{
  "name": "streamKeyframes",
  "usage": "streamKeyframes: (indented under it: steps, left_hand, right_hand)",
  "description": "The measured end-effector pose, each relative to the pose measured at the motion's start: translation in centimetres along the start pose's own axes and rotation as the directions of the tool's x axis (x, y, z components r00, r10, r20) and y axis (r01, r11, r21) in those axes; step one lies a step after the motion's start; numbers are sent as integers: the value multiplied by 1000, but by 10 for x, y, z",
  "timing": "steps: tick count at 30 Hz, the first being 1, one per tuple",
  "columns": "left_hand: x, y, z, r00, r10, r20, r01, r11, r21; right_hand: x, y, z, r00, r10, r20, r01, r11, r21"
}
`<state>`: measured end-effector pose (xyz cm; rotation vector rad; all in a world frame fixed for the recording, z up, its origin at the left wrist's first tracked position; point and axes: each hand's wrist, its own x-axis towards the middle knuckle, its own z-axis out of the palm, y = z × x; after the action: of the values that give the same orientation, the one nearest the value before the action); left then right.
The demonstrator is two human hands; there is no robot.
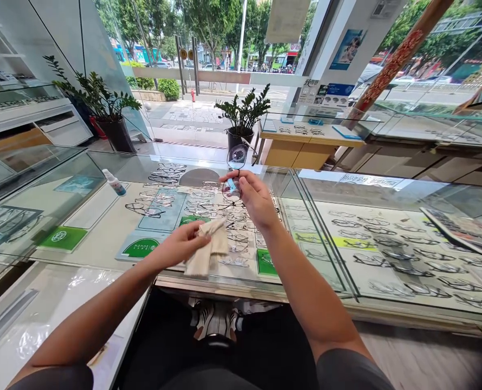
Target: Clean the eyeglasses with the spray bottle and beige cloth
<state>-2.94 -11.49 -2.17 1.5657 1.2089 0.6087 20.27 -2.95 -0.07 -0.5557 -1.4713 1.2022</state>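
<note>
Raised over the glass counter, my right hand [257, 197] pinches a pair of thin-framed eyeglasses [236, 157], turned so one lens stands above the other. A small light-blue sticker or tag shows at the lower lens. Lower and to the left, my left hand [186, 241] grips a beige cleaning cloth [208, 252] that hangs down from the fingers. The cloth and the eyeglasses are apart. A small spray bottle [114, 183] with a white cap and blue base stands on the counter to the left.
Under the glass counter [314, 238] lie rows of eyeglasses [387, 244]. Another pair [144, 209] rests near the spray bottle. A green-and-white card [141, 247] lies by my left forearm. Potted plants [241, 116] stand beyond the counter, before a large window. A magazine-like item [464, 230] is at right.
</note>
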Motion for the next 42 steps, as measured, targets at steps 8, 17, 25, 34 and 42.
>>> streamKeyframes:
  steps: [8,17,25,34,42]
  left_hand:
    - [31,30,-2,994,15,-107,-62,888,-456]
    - [61,48,-24,977,37,-210,-147,830,-538]
    - [115,51,-38,945,120,-303,-287,746,-601]
    - [118,15,-2,958,243,-153,-280,681,-677]
    - [109,18,-1,956,272,-113,-271,661,-700]
  right_hand:
    - [-1,-3,5,998,-62,23,62,998,-13]
    - [6,1,-6,983,-142,-119,141,990,-18]
    - [9,5,-12,979,-99,-180,117,989,95]
    - [9,13,-8,985,3,-174,26,986,162]
    - [7,16,-4,990,48,-130,-28,988,154]
